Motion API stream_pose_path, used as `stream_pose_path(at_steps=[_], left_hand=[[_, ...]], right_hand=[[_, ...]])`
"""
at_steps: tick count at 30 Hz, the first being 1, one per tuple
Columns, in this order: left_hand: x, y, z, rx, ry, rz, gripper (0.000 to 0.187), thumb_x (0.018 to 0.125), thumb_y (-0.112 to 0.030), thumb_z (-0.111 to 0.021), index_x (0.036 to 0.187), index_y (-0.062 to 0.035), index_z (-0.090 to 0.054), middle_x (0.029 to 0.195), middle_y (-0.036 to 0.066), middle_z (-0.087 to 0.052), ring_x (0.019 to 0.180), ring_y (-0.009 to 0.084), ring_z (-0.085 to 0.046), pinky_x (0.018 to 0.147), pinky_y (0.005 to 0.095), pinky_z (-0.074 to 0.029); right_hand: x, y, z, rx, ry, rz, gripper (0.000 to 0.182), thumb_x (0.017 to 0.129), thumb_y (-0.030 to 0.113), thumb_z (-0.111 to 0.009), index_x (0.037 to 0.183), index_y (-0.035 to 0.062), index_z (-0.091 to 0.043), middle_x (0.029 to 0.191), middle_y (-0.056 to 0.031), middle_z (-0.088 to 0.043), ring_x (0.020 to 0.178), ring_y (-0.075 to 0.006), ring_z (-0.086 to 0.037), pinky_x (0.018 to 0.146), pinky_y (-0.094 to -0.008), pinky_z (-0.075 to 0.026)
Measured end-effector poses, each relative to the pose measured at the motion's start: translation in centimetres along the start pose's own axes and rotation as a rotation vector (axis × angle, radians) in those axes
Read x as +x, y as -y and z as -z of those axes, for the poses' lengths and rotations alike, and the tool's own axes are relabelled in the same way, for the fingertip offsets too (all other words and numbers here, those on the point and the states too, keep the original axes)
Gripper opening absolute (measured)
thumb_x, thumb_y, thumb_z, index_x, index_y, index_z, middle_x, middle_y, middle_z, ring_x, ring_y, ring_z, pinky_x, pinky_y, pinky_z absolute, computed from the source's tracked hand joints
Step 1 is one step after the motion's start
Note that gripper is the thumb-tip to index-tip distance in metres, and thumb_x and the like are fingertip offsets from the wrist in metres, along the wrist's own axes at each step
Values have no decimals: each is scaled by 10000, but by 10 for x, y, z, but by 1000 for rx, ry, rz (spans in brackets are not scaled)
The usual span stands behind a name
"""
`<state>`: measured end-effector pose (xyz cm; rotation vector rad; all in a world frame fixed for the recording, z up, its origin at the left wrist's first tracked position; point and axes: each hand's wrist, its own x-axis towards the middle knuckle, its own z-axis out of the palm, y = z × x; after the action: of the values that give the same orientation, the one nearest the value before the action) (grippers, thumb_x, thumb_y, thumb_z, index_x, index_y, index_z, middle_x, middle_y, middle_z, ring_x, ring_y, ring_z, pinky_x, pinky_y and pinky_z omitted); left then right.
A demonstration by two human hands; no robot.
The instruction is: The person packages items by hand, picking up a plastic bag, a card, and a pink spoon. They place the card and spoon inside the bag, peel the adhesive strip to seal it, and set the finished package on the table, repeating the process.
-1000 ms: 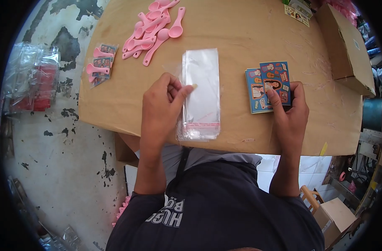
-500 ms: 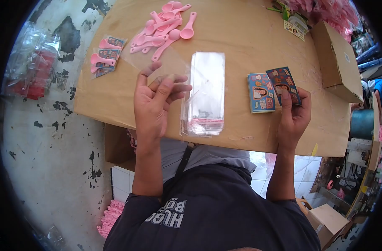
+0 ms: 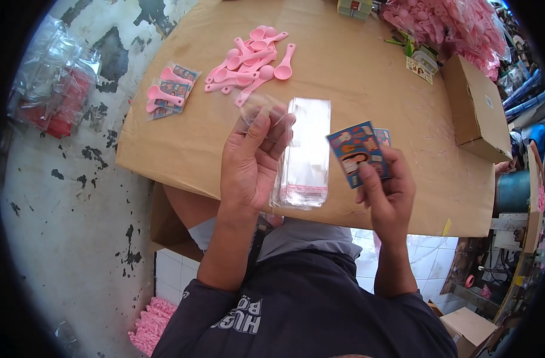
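Pinched between the fingers of my left hand point(image 3: 253, 158) is a thin clear plastic bag point(image 3: 262, 106), hard to make out against the table. My right hand point(image 3: 390, 194) grips a blue printed card point(image 3: 349, 146), tilted, with the thumb across its face. Behind it, the stack of matching cards point(image 3: 382, 137) is mostly hidden. A pile of clear plastic bags point(image 3: 309, 149) lies between my hands. Beyond my left hand is a heap of pink measuring spoons point(image 3: 254, 58). Farther left, several packed cards with pink spoons point(image 3: 170, 90) lie overlapping.
The brown-covered table point(image 3: 404, 119) has a cardboard box point(image 3: 474, 107) at its right edge. A large bag of pink spoons point(image 3: 448, 27) stands at the far right. Clear and red packaging point(image 3: 51, 89) lies to the left, by the peeling wall.
My right hand has lifted the card off the stack and brought it left, toward the middle. My left hand, still pinching the bag, has shifted right in view.
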<state>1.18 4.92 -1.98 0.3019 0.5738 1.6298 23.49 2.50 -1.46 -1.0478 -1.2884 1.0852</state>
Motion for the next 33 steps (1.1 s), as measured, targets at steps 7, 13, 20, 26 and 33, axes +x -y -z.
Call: stream_pose_path(at_steps=[7,13,20,26,33], left_hand=[[-1,2,-2,143,65,-75,247,986,-88,-677,1211,-16,-606,1179,184,-708,1118,258,-704,912,362,-611],[-5,8,-12,146,103,-32,293,996,-80,-655,1258,21,-569,1211,239,-684,1137,275,-692,968,399,-589],[-1,11,-4,179,157,8,278,988,-46,-641,1254,11,-581,1218,234,-680,1113,265,-695,918,404,-612],[-4,16,-7,190,156,-19,268,994,-47,-652,1236,54,-599,1060,179,-740,956,174,-722,856,310,-593],[-21,37,-11,197,138,-18,296,995,-84,-656,1251,49,-591,1187,205,-700,1052,233,-709,927,381,-591]], right_hand=[[10,4,-20,151,149,-163,234,1031,127,-627,1214,-13,-582,938,-35,-666,677,-42,-576,551,-199,-471],[17,-2,-38,269,136,-152,218,1030,128,-632,1197,-7,-592,891,-17,-662,652,-48,-600,540,-195,-449],[15,0,-27,-73,344,-204,288,1024,120,-637,1262,-32,-582,885,-17,-657,701,-66,-631,596,-207,-488],[14,2,-26,156,182,-246,226,999,81,-663,1172,-24,-562,934,-70,-670,740,-104,-671,620,-236,-543],[11,-4,-41,256,86,-122,173,978,61,-689,1070,18,-549,902,-65,-671,756,-100,-672,613,-224,-544]])
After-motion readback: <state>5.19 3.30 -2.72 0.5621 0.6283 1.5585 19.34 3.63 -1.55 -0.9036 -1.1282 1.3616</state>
